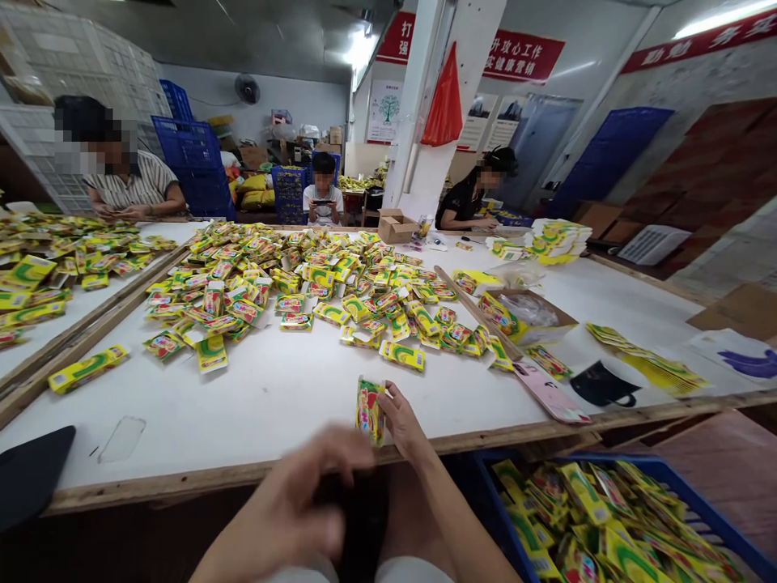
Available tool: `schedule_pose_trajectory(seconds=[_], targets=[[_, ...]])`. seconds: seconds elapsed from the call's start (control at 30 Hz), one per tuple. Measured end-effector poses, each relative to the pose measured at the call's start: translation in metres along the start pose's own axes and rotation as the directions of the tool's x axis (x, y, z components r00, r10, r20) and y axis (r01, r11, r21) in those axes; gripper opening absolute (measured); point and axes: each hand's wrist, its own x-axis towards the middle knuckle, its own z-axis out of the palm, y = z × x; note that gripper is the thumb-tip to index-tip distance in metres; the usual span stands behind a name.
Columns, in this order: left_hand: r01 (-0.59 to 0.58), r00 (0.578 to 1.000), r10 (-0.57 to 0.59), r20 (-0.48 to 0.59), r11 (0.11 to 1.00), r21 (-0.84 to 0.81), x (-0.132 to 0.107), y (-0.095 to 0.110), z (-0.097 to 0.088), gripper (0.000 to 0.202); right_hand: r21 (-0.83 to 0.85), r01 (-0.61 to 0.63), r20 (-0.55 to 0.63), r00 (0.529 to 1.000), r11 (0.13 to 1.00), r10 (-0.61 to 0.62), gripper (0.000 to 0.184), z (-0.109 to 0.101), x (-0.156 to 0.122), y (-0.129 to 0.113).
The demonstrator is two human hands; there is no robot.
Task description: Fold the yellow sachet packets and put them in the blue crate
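Note:
My right hand (401,417) grips a small yellow box (369,409) with red and green print by its right side, just above the table's front edge. My left hand (303,494) is blurred by motion, in front of the edge and lower left of the box; its thumb and fingers look apart, with nothing seen between them. Beyond my hands, a heap of similar boxes (328,271) covers the middle of the white table (255,413), some with flaps raised. One loose box (403,356) lies closest to my right hand.
A blue crate (507,510) full of boxes stands at lower right. On the table's right are a pink phone (549,391), a black cup-shaped item (604,384), flat yellow cartons (647,356) and an open carton (546,316). Wooden strips (91,332) divide the table. Three people sit beyond it.

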Motion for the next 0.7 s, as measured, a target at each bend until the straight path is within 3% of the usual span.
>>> schedule_pose_trajectory(seconds=[0.03, 0.07, 0.1, 0.13, 0.23, 0.33, 0.4, 0.5, 0.7], targets=[[0.046, 0.988, -0.032, -0.153, 0.995, 0.089, 0.018, -0.01, 0.0, 0.048, -0.004, 0.0, 0.0, 1.0, 1.0, 0.0, 0.045, 0.004, -0.001, 0.002], [0.092, 0.947, -0.036, -0.319, 0.983, 0.16, 0.034, -0.022, 0.0, 0.045, -0.021, 0.003, 0.006, 1.0, 1.0, -0.003, 0.043, 0.007, -0.001, 0.003], [0.13, 0.911, -0.044, -0.41, 0.974, 0.183, 0.048, -0.035, 0.002, 0.043, -0.046, 0.013, 0.019, 1.0, 0.999, -0.012, 0.04, 0.01, -0.001, 0.003], [0.146, 0.901, -0.06, -0.431, 0.975, 0.169, 0.059, -0.048, 0.004, 0.043, -0.07, 0.03, 0.037, 0.999, 0.997, -0.027, 0.037, 0.013, -0.002, 0.003], [0.106, 0.939, -0.082, -0.334, 0.993, 0.053, 0.071, -0.081, 0.012, 0.037, -0.104, 0.098, 0.06, 0.994, 0.99, -0.092, 0.029, 0.018, -0.004, 0.001], [0.05, 0.922, -0.053, -0.382, 0.999, -0.018, 0.066, -0.096, 0.019, 0.037, -0.159, 0.166, 0.028, 0.986, 0.973, -0.164, 0.03, 0.017, -0.008, 0.0], [0.044, 0.919, -0.047, -0.391, 0.999, -0.017, 0.063, -0.097, 0.021, 0.035, -0.253, 0.197, 0.032, 0.98, 0.947, -0.195, 0.029, 0.013, -0.01, 0.0], [0.058, 0.948, -0.035, -0.315, 0.996, 0.063, 0.062, -0.092, 0.018, 0.024, -0.368, 0.195, 0.078, 0.981, 0.909, -0.179, 0.026, 0.005, -0.009, -0.004], [0.056, 0.966, -0.004, -0.258, 0.979, 0.194, 0.068, -0.085, 0.009, 0.018, -0.461, 0.241, 0.164, 0.969, 0.854, -0.185, 0.018, 0.0, 0.007, -0.015]])
